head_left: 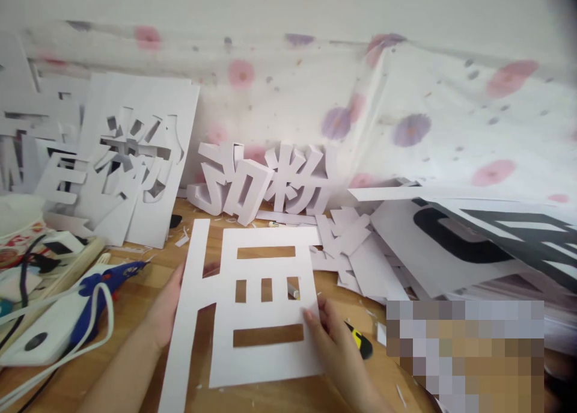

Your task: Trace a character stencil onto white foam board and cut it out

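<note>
A flat white cut-out character [265,365], with several rectangular openings, is held up at a tilt above the wooden table. My left hand [174,308] grips its left side, fingers mostly hidden behind the long vertical strip; a bit of them shows through the gap. On the right edge, my right hand [331,335] pinches the sheet, thumb on the front and fingers behind. Just right of that hand lies a black and yellow tool [359,341], perhaps a cutter, partly covered. Through one opening a small pale object [294,291] can be seen on the table.
Raised white characters [297,181] stand at the back, beside cut-out sheets [180,118] leaning left. A blue glue gun [92,287] with white cable lies left. White scraps [347,238] and black-printed sheets [406,263] pile up right. A floral plastic sheet [279,112] covers the wall.
</note>
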Motion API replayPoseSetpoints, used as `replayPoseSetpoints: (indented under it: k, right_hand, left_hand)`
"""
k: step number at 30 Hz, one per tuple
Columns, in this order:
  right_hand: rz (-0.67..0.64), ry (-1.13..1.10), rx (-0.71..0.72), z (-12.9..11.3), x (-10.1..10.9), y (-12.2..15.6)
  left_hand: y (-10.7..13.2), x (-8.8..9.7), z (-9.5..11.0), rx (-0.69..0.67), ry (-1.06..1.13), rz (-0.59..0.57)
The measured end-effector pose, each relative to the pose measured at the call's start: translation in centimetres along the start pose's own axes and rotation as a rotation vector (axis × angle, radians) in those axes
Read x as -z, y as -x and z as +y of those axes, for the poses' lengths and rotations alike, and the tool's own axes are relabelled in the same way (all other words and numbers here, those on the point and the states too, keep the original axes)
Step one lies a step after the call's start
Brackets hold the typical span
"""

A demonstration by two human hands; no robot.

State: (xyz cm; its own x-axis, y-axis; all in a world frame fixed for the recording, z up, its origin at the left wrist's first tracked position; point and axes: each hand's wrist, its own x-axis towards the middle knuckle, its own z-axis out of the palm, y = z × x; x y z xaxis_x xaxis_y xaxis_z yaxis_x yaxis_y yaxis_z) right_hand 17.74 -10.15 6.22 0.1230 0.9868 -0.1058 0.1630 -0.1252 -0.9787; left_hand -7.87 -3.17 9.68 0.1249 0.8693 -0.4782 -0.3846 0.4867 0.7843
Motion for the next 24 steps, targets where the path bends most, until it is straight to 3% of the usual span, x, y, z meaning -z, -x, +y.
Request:
replayPoseSetpoints:
  k: [4,10,14,19,24]
  right_hand:
    - [-0.02,-0.042,-0.003,0.3,-0.2,0.3]
    - [-0.164,-0.103,-0.023,0.0,-0.3,0.6]
    - [-0.235,-0.225,-0.072,-0.8,-0.3,0.5]
    - [-0.234,-0.36,-0.092,-1.4,-0.2,0.7]
    - [-0.265,-0.396,-0.078,-1.5,0.1,0.9]
  left_hand:
    - [0.3,0.4,0.3,0.008,0.092,-0.06]
    - [0.5,0.9,1.9,-0.158,-0.137,0.122]
    - [1.0,0.4,3.3,-0.169,-0.242,0.124]
    - [0.7,-0.7,4.2,-0.205,-0.345,0.064]
    - [0.1,-1.6,4.6,-0.31,-0.402,0.087]
